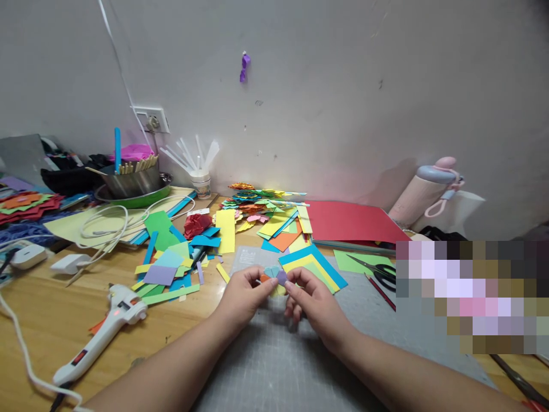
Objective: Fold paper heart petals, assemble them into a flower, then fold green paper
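Both my hands meet over the grey cutting mat (274,355) and pinch a small folded paper piece (275,278) with light blue, orange, purple and yellow parts. My left hand (242,294) grips its left side with thumb and fingers closed. My right hand (311,303) pinches the right side, near the purple part. Just behind the hands lies a stack of blue, yellow and green paper squares (312,264).
A white glue gun (103,332) with its cord lies at the left on the wooden table (47,320). Paper scraps (180,257) litter the middle. Scissors (377,272) and a red sheet (351,222) are to the right; a metal bowl (131,182) and pink bottle (422,194) stand at the wall.
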Action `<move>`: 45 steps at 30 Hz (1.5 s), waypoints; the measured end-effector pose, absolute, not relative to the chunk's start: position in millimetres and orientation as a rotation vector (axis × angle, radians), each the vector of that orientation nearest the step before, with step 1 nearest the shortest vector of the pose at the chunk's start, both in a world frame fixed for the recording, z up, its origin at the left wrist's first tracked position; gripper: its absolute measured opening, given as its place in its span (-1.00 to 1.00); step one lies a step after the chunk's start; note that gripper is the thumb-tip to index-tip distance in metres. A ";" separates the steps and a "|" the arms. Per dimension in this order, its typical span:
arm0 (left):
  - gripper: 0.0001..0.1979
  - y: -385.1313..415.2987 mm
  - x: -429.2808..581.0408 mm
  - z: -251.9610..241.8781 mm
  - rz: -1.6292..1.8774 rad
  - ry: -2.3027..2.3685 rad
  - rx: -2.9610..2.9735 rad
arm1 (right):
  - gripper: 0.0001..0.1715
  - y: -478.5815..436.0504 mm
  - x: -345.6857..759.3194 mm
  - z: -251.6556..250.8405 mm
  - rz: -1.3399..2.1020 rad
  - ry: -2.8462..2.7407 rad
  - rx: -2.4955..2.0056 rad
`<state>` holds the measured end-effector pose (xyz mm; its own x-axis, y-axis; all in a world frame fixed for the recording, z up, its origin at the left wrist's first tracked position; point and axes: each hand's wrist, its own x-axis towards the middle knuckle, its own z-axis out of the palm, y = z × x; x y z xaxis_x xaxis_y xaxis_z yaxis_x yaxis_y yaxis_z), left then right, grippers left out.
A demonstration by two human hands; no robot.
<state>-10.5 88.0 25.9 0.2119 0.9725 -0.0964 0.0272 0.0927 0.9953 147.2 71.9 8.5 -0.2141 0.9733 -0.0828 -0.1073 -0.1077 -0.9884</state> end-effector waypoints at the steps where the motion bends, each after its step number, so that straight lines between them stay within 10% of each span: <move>1: -0.66 88.1 -10.6 25.5 0.975 1.104 1.247 | -0.66 71.7 147.2 9.0 1.489 -1.234 -1.086; 45: -0.69 87.6 -7.9 19.8 0.992 1.009 1.211 | -0.62 75.5 148.4 6.4 1.460 -1.234 -1.092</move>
<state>-7.9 87.6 19.8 0.2569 0.9637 -0.0724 -0.0567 0.0898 0.9943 148.4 75.5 6.4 -0.1984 0.9776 -0.0698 -0.0938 -0.0898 -0.9915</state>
